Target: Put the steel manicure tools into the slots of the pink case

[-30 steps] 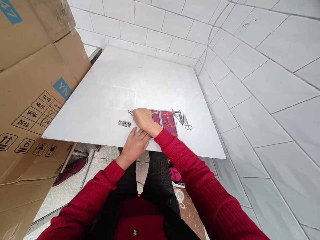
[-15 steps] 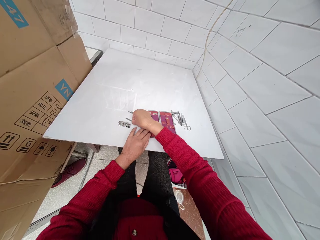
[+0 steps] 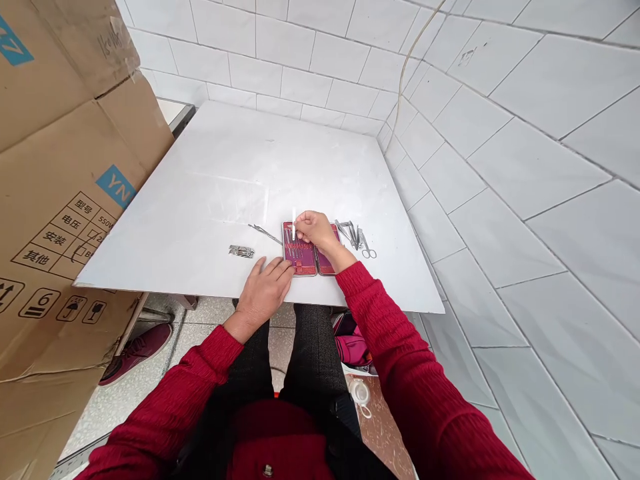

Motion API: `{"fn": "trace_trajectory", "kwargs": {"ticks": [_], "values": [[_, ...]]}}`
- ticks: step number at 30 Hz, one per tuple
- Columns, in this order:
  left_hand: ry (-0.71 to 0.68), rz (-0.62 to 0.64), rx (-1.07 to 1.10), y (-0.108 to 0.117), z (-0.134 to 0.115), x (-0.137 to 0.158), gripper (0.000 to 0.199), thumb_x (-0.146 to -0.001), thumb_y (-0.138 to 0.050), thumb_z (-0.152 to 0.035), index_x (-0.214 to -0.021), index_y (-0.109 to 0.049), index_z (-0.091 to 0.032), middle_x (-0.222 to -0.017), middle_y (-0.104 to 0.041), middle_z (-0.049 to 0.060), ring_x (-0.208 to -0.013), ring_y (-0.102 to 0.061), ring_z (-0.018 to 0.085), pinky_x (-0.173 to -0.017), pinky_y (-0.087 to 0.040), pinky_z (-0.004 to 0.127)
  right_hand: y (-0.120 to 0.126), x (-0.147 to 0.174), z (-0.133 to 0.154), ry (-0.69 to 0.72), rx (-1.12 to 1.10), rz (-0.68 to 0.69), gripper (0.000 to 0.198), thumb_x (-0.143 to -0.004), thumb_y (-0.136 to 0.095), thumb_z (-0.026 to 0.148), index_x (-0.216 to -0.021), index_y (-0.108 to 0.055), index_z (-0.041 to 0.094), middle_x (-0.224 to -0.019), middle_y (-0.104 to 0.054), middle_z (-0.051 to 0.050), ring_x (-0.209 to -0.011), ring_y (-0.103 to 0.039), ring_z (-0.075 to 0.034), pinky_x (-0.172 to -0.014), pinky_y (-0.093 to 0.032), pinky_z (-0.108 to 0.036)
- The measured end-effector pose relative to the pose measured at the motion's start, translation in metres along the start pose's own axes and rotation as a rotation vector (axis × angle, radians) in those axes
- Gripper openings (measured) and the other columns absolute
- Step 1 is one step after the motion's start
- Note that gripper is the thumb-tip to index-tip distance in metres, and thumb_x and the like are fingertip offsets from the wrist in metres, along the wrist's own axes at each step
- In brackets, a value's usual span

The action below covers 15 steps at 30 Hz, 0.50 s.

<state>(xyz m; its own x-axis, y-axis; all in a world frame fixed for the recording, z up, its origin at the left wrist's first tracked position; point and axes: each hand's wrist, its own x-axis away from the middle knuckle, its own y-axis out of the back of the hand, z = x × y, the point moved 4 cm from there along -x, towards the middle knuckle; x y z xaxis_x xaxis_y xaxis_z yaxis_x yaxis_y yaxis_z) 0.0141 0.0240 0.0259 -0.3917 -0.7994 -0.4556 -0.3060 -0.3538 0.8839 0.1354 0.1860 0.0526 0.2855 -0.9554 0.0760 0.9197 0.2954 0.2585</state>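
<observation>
A red manicure case [image 3: 300,270] lies open on the white table, with several slim metal tools in a row under loops in its left half. My right hand [image 3: 316,230] is over that half, thumb and fingers pinching a slim, flat, pale nail file [image 3: 294,220] held upright. Fingers stretched out, my left hand [image 3: 265,290] lies flat on the table, its fingertips at the case's lower left edge. Left of the case are thin metal tools [image 3: 266,233] and nail clippers [image 3: 241,251]. On its right are pliers-like nippers [image 3: 345,230] and small scissors [image 3: 369,251].
The white tabletop [image 3: 220,153] meets tiled walls at the back and right. A large cardboard box [image 3: 65,167] stands along the left side. A pale cable [image 3: 403,87] runs down the corner. Below the table are a pink bag [image 3: 353,348] and a shoe [image 3: 140,350].
My right hand has moved right from the tools beside the case to above its left half, now with the nail file upright in its pinch. My left hand stays near the case's edge.
</observation>
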Motion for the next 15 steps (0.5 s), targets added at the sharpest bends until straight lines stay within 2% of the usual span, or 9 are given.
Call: {"fn": "trace_trajectory", "kwargs": {"ticks": [3, 6, 10, 15], "values": [[-0.008, -0.009, -0.012, 0.0, 0.0, 0.0, 0.033, -0.105, -0.044, -0.017, -0.129, -0.067, -0.019, -0.134, -0.071, 0.009, -0.127, -0.063, 0.028, -0.112, -0.043, 0.053, 0.014, 0.001, -0.006, 0.005, -0.162, -0.035, 0.012, -0.077, -0.067, 0.017, -0.075, -0.055, 0.02, -0.051, -0.056, 0.008, -0.04, -0.042, -0.006, -0.043, -0.032, -0.018], [-0.006, -0.014, -0.017, 0.0, 0.001, -0.001, 0.032, -0.105, -0.045, -0.018, -0.128, -0.067, -0.02, -0.134, -0.072, 0.009, -0.127, -0.064, 0.027, -0.112, -0.043, 0.052, 0.022, 0.001, -0.012, 0.034, -0.21, -0.053, 0.023, -0.071, -0.07, 0.016, -0.091, -0.058, 0.02, -0.053, -0.058, 0.01, -0.042, -0.045, -0.007, -0.043, -0.034, -0.018], [-0.01, -0.02, -0.023, 0.002, 0.001, -0.001, 0.031, -0.105, -0.045, -0.018, -0.126, -0.068, -0.021, -0.133, -0.072, 0.008, -0.127, -0.064, 0.027, -0.111, -0.044, 0.051, 0.023, 0.0, -0.02, 0.099, -0.143, -0.051, 0.046, -0.07, -0.066, 0.018, -0.116, -0.06, 0.02, -0.06, -0.06, 0.011, -0.049, -0.054, -0.009, -0.045, -0.039, -0.019], [-0.015, -0.025, -0.031, 0.002, 0.001, -0.001, 0.031, -0.106, -0.045, -0.019, -0.126, -0.068, -0.02, -0.133, -0.072, 0.007, -0.126, -0.064, 0.027, -0.112, -0.044, 0.05, 0.02, -0.004, -0.027, 0.199, -0.013, -0.074, 0.044, -0.077, -0.059, 0.019, -0.12, -0.066, 0.02, -0.066, -0.062, 0.008, -0.056, -0.058, -0.011, -0.055, -0.048, -0.023]]}}
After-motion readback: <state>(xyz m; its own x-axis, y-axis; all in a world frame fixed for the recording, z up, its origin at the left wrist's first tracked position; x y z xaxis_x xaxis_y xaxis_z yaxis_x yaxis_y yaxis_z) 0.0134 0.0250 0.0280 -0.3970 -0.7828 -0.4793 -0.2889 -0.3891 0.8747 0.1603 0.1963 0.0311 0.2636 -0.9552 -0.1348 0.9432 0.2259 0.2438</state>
